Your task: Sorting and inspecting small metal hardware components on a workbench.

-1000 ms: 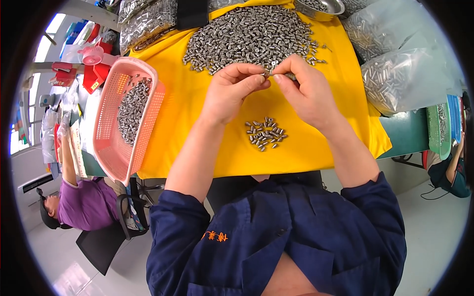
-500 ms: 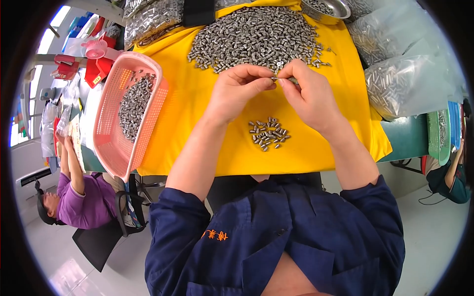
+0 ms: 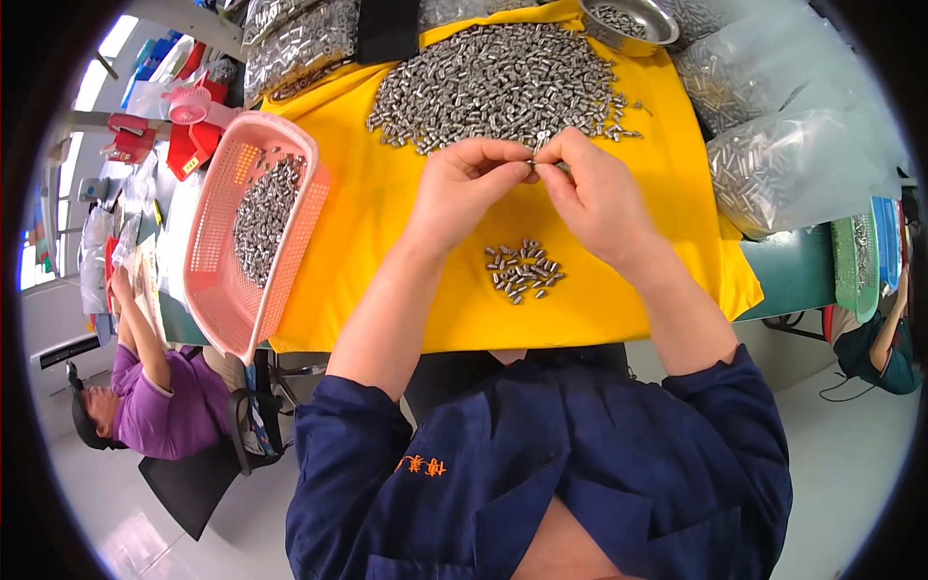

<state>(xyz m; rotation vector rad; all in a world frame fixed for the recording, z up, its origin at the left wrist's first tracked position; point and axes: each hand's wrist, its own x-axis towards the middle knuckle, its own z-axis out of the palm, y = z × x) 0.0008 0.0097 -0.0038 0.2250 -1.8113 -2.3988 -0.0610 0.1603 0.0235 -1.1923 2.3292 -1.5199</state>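
Note:
My left hand [image 3: 469,184] and my right hand [image 3: 594,193] meet at the fingertips above the yellow cloth [image 3: 387,280]. Each is closed in a pinch, thumb against forefinger. Between them a small metal part [image 3: 533,163] barely shows; the fingers hide most of it. Just beyond my hands spreads a big heap of small silvery cylindrical metal parts [image 3: 483,87]. On the near side, between my forearms, lies a little pile of similar parts [image 3: 523,271].
A pink plastic basket [image 3: 208,261] with metal parts stands at left. At right are clear bags of parts [image 3: 764,169] and a green basket [image 3: 846,280]. A metal bowl [image 3: 657,34] sits at the far right. A person in purple [image 3: 174,411] sits at left, another person [image 3: 870,353] at right.
My fingertips have come slightly nearer to me and closer together, still pinched on the small part. The view has shifted a little. At left, the co-worker's arm has moved slightly.

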